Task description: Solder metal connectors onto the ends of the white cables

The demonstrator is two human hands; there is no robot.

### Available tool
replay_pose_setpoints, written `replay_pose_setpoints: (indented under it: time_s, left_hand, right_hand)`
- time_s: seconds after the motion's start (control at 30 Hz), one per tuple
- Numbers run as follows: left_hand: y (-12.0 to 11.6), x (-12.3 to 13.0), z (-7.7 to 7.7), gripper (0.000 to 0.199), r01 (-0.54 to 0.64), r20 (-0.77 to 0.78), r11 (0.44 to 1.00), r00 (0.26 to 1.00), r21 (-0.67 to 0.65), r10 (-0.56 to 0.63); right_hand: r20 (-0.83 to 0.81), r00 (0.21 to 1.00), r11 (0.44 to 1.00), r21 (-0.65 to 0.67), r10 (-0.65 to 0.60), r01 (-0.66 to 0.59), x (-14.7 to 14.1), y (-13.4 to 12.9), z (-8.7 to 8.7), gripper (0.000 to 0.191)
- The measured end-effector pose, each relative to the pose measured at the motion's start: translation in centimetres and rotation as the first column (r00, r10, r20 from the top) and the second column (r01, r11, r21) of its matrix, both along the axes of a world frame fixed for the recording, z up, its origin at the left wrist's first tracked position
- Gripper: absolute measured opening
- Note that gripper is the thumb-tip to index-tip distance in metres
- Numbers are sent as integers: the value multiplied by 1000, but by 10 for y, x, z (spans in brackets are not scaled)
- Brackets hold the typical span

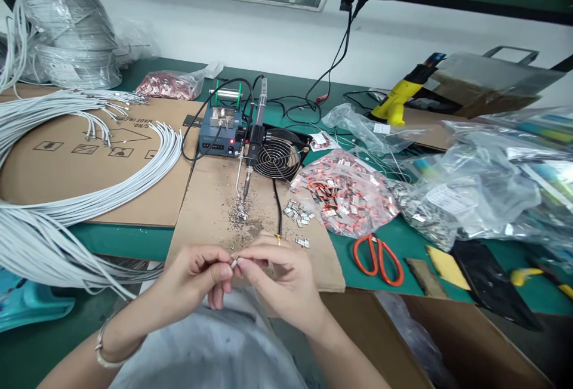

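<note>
My left hand (199, 272) and my right hand (282, 272) meet over the front edge of the cardboard sheet (197, 222). Between their pinched fingertips is a small whitish and metallic piece (234, 262); its exact shape is too small to tell. Both hands are closed on it. Beyond them, an upright soldering iron (256, 144) points its tip down at a patch of dark and silvery debris (242, 213). Small metal connectors (299, 213) lie on the cardboard to the right of that debris.
Grey cables (120, 195) spread over the left side. A blue soldering station (218, 138) and a round fan (277, 159) stand behind. To the right are a bag of orange and metal parts (349, 195), red-handled scissors (378, 261), a yellow heat gun (398, 99) and plastic bags (483, 192).
</note>
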State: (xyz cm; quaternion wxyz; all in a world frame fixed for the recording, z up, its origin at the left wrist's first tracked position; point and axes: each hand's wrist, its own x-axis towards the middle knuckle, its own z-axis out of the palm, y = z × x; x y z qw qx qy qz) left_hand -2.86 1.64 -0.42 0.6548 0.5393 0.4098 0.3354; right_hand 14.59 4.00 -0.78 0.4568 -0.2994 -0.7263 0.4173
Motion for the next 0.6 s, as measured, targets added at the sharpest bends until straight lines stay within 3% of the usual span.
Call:
replay_pose_setpoints:
  time_s: [0.13, 0.23, 0.27, 0.3, 0.4, 0.43, 0.47, 0.6]
  left_hand:
    - [-1, 0, -3, 36, 21, -7, 1000, 1000, 2, -21]
    - [1, 1, -2, 32, 33, -10, 999, 999, 17, -33]
    - [1, 2, -1, 31, 34, -15, 999, 999, 30, -34]
    - [1, 2, 0, 29, 32, -27, 998, 999, 49, -30]
    - [1, 2, 2, 28, 15, -105, 994, 994, 105, -3]
    - [1, 2, 2, 27, 1, -131, 993, 991, 114, 14]
    - [1, 2, 2, 28, -16, -148, 993, 988, 117, 33]
    - [-1, 0, -2, 28, -92, -189, 989, 975, 119, 114]
  right_hand:
    - [-110, 993, 989, -142, 35, -50, -4, -1, -2, 15]
    - [-253, 966, 950, -284, 58, -132, -7, -3, -7, 13]
    - [-328, 942, 911, -365, 67, -191, -9, -4, -9, 11]
    - [-415, 907, 839, -468, 68, -277, -11, -5, -12, 9]
    - [-602, 798, 538, -680, -23, -498, -15, -5, -18, 16]
    - [-601, 797, 510, -701, -47, -499, -15, -4, -19, 18]
    - [-563, 825, 544, -708, -49, -451, -14, -2, -19, 18]
    - [-219, 975, 850, -519, -32, -89, -5, 2, -16, 13]
